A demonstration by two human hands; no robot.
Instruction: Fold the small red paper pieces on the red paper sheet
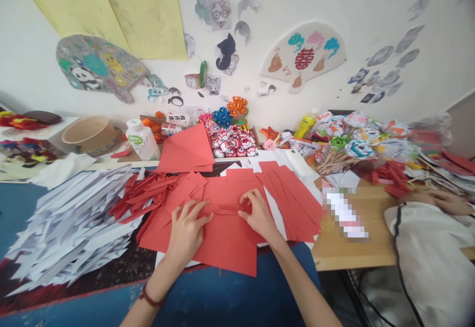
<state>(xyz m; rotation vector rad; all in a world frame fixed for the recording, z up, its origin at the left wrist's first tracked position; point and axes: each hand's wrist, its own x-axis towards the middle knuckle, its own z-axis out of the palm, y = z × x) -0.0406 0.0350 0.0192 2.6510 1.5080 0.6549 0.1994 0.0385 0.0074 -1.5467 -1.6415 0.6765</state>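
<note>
Large red paper sheets (230, 243) lie in front of me, overlapping on the table. A small folded red strip (227, 210) lies on them between my hands. My right hand (257, 214) pinches its right end between thumb and fingers. My left hand (188, 225) rests on the red sheets just left of the strip, fingers spread, with nothing visible in it. Folded red strips (148, 193) are heaped to the left, beside a big pile of folded white strips (74, 218). More red sheets (293, 198) fan out at the right.
A white bottle (143, 141), a round bowl (91, 131) and red-and-white paper flowers (234, 142) stand along the back. Paper flowers on sticks (358, 139) lie back right. Another person's pale sleeve (430, 253) is at the right, by the wooden table (352, 255).
</note>
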